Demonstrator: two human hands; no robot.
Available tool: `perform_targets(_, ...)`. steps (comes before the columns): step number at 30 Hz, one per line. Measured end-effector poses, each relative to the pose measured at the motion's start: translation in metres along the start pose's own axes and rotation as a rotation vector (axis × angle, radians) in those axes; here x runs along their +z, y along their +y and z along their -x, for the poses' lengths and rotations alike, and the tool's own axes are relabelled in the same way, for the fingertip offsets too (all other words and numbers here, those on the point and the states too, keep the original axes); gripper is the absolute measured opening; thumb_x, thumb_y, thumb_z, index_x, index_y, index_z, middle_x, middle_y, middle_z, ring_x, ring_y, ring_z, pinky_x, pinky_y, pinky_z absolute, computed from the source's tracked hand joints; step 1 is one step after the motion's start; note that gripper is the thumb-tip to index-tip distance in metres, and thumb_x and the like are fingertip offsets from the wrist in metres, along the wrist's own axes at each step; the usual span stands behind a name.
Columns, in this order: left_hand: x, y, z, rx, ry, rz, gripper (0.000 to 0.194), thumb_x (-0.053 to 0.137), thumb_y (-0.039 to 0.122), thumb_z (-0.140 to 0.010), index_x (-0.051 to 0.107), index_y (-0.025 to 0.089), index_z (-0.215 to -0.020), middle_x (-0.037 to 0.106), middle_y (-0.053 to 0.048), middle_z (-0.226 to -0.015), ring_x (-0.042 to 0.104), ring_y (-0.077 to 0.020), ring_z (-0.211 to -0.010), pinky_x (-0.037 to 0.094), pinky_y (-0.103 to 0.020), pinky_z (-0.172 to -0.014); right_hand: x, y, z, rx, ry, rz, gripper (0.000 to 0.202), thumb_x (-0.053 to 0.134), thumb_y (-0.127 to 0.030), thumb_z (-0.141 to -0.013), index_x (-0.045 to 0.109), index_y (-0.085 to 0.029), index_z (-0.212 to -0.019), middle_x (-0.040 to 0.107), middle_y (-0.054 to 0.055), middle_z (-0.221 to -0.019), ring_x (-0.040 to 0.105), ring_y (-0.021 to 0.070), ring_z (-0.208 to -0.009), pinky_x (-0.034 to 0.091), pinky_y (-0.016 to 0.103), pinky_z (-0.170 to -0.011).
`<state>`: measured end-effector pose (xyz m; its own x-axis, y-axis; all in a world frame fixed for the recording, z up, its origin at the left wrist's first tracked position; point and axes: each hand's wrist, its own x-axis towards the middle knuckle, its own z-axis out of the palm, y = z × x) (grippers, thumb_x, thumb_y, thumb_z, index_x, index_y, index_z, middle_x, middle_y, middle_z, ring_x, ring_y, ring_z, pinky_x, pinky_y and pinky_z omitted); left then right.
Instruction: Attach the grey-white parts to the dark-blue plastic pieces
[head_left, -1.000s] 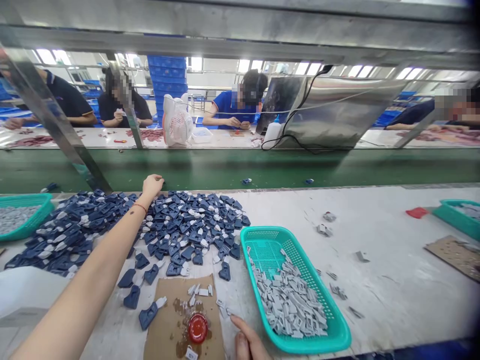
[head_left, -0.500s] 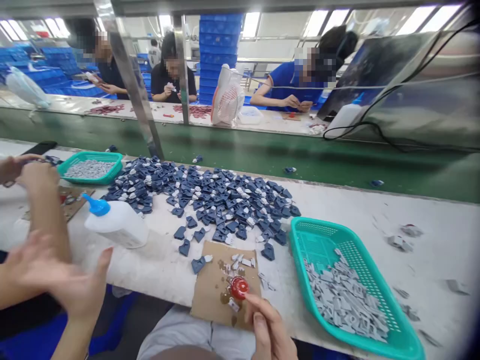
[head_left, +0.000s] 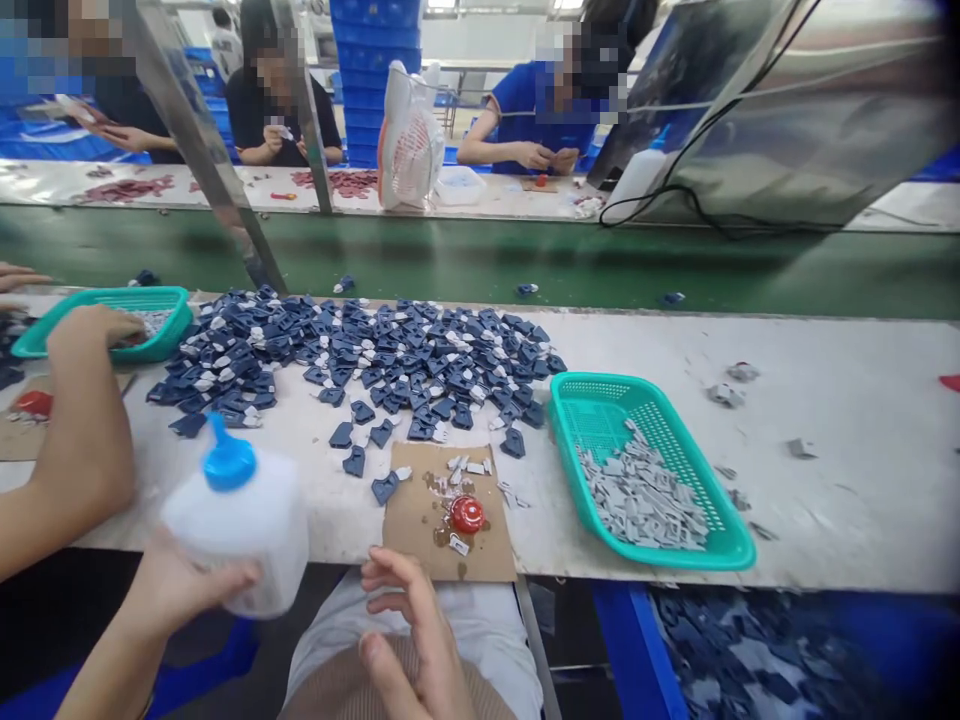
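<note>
Our left hand (head_left: 176, 590) gripped the white bottle (head_left: 274, 520) low on its body, by the bench's (head_left: 847, 480) near edge, left of the cardboard (head_left: 409, 545); our right hand (head_left: 424, 630) was empty, fingers loosely spread. We judged the bottle light, soft-walled, perhaps slippery, best held mid-body without squeezing.

A green strip (head_left: 465, 262) divides two white worktables (head_left: 870, 430).

Left hand (head_left: 187, 585) gripping bottle (head_left: 251, 525) (blue cap (head_left: 229, 462)).
</note>
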<state>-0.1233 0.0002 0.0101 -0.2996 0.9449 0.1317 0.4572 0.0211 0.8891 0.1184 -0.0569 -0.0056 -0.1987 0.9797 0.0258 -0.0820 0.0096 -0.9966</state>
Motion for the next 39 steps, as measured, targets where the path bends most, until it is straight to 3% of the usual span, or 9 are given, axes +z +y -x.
perform_targets(3, 0.013, 0.033, 0.026, -0.235, -0.681, 0.113, 0.062, 0.079, 0.058, -0.053, 0.067, 0.018, -0.099, 0.074, -0.005, -0.086, 0.067, -0.0292, -0.078, 0.056, -0.035, -0.068, -0.006, 0.0, 0.01, 0.211, -0.179, -0.172, 0.07, 0.067, -0.045, -0.078, 0.04, -0.023, -0.138, 0.057, 0.013, -0.129, 0.058, 0.0255, -0.112, 0.048, 0.039, -0.094)
perform_targets(4, 0.021, 0.043, 0.03, -0.307, -0.832, 0.157, 0.064, 0.079, 0.054, -0.056, 0.064, 0.018, -0.107, 0.074, -0.005, -0.093, 0.066, -0.0294, -0.083, 0.055, -0.034, -0.071, -0.008, 0.0, 0.013, 0.293, -0.233, -0.24, 0.078, 0.072, -0.047, -0.073, 0.039, -0.023, -0.139, 0.058, 0.012, -0.128, 0.059, 0.0264, -0.112, 0.047, 0.04, -0.095)
perform_targets(6, 0.038, 0.06, 0.036, -0.397, -0.958, 0.182, 0.067, 0.079, 0.045, -0.061, 0.059, 0.019, -0.118, 0.072, -0.006, -0.104, 0.065, -0.0292, -0.092, 0.054, -0.034, -0.077, -0.009, 0.002, 0.021, 0.473, -0.297, -0.423, 0.087, 0.077, -0.048, -0.067, 0.036, -0.026, -0.14, 0.064, 0.01, -0.122, 0.063, 0.0278, -0.108, 0.048, 0.043, -0.093)
perform_targets(9, 0.057, 0.071, 0.037, -0.435, -1.031, 0.08, 0.066, 0.078, 0.037, -0.064, 0.056, 0.019, -0.123, 0.069, -0.005, -0.111, 0.063, -0.0267, -0.096, 0.05, -0.034, -0.083, -0.006, 0.011, 0.032, 0.61, -0.293, -0.737, 0.083, 0.079, -0.047, -0.066, 0.04, -0.026, -0.137, 0.07, 0.007, -0.112, 0.067, 0.0301, -0.103, 0.05, 0.046, -0.09)
perform_targets(14, 0.071, 0.07, 0.034, -0.442, -1.11, 0.05, 0.054, 0.075, 0.039, -0.068, 0.06, 0.016, -0.114, 0.068, -0.003, -0.098, 0.059, -0.0229, -0.088, 0.047, -0.03, -0.076, 0.0, 0.028, 0.04, 0.565, -0.208, -0.955, 0.072, 0.081, -0.043, -0.066, 0.048, -0.023, -0.127, 0.068, 0.009, -0.118, 0.062, 0.0309, -0.115, 0.043, 0.049, -0.1)
perform_targets(21, 0.078, 0.08, 0.028, -0.5, -1.134, 0.008, 0.051, 0.074, 0.045, -0.07, 0.061, 0.015, -0.109, 0.064, -0.002, -0.089, 0.054, -0.0187, -0.08, 0.045, -0.027, -0.071, -0.006, 0.016, 0.042, 0.737, -0.129, -0.988, 0.072, 0.081, -0.045, -0.066, 0.05, -0.022, -0.126, 0.069, 0.008, -0.114, 0.059, 0.0309, -0.119, 0.041, 0.051, -0.102)
perform_targets(29, 0.083, 0.096, 0.021, -0.517, -1.168, -0.017, 0.043, 0.071, 0.043, -0.072, 0.061, 0.014, -0.103, 0.062, -0.002, -0.086, 0.054, -0.018, -0.077, 0.044, -0.027, -0.068, -0.012, 0.01, 0.039, 0.782, -0.118, -0.939, 0.074, 0.082, -0.049, -0.063, 0.051, -0.022, -0.125, 0.069, 0.007, -0.112, 0.062, 0.0313, -0.115, 0.043, 0.051, -0.1)
perform_targets(35, 0.083, 0.09, 0.023, -0.446, -1.146, -0.092, 0.053, 0.072, 0.043, -0.07, 0.06, 0.016, -0.113, 0.067, -0.003, -0.096, 0.059, -0.0223, -0.087, 0.048, -0.03, -0.075, -0.009, 0.018, 0.036, 0.653, -0.154, -0.899, 0.071, 0.079, -0.049, -0.067, 0.051, -0.021, -0.126, 0.068, 0.008, -0.116, 0.061, 0.0298, -0.115, 0.043, 0.046, -0.1)
perform_targets(39, 0.078, 0.072, 0.033, -0.358, -1.048, -0.083, 0.069, 0.076, 0.045, -0.063, 0.057, 0.021, -0.125, 0.069, -0.005, -0.109, 0.062, -0.0277, -0.097, 0.05, -0.035, -0.085, -0.022, 0.014, 0.03, 0.54, -0.249, -0.673, 0.077, 0.073, -0.055, -0.071, 0.045, -0.023, -0.135, 0.063, 0.01, -0.125, 0.062, 0.028, -0.113, 0.047, 0.042, -0.096)
